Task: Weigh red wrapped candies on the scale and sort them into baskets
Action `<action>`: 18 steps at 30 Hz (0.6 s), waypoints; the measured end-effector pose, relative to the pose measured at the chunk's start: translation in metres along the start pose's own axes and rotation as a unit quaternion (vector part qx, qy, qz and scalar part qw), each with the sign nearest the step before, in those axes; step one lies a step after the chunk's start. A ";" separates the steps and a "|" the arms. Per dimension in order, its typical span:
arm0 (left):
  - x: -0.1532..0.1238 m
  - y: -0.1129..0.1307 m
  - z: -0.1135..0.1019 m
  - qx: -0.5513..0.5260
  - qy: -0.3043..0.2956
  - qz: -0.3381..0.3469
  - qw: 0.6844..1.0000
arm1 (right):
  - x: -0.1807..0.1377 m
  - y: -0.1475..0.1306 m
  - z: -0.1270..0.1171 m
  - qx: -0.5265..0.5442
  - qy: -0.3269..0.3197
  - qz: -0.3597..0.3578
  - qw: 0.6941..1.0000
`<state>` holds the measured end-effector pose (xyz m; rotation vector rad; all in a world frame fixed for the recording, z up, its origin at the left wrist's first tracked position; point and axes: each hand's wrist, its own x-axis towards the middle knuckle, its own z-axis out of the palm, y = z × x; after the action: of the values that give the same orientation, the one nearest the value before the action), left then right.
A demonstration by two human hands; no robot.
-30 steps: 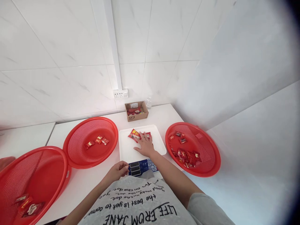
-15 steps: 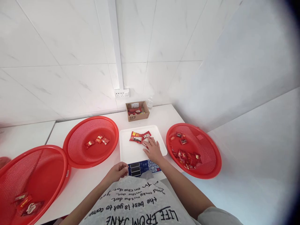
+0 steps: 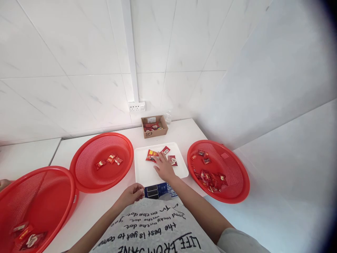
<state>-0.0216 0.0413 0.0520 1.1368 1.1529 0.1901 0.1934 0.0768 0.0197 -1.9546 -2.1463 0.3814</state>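
Note:
My right hand (image 3: 165,168) is over the white pan (image 3: 144,175) of a digital scale, fingers spread and fingertips on a red and yellow snack packet (image 3: 152,154). Just behind those fingers lies a second red packet (image 3: 166,150) with a white label. To their right is another red packet (image 3: 173,160), flat on the pan and apart from the hand. Beside the front left corner of the scale rests my left hand (image 3: 133,193), fingers curled in and nothing visible in them. The scale's blue keypad panel (image 3: 163,189) is partly covered by my right forearm.
Red plastic baskets with small red packets stand at the right (image 3: 238,189), left (image 3: 81,147) and far left (image 3: 60,211). Behind the scale is a cardboard box (image 3: 159,132) of packets, below a wall socket (image 3: 137,106). Another person's hand (image 3: 4,183) shows at the left edge.
My right hand has shifted left on the pan, from the right-hand packet to the red and yellow one. The right-hand packet now lies uncovered. Another person's hand has appeared at far left.

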 end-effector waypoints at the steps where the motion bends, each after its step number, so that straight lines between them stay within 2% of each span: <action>1: 0.000 0.001 -0.001 -0.002 0.000 0.000 1.000 | 0.003 -0.005 0.002 -0.005 -0.012 -0.003 1.000; 5: 0.000 0.002 -0.003 -0.011 0.007 -0.009 1.000 | 0.010 -0.014 0.009 -0.021 -0.058 0.014 0.998; 8: 0.000 0.001 -0.003 -0.011 0.007 -0.015 1.000 | 0.007 -0.014 0.009 -0.005 -0.075 -0.005 0.997; 13: 0.001 -0.003 -0.004 -0.014 0.006 -0.013 1.000 | -0.007 -0.006 0.005 0.072 -0.011 -0.051 0.996; 18: 0.005 -0.003 -0.007 -0.025 0.010 -0.005 1.000 | -0.027 0.018 0.003 0.089 0.077 -0.007 0.993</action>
<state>-0.0265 0.0472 0.0469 1.0865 1.1661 0.2217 0.2125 0.0512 0.0113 -1.8080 -1.9583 0.3928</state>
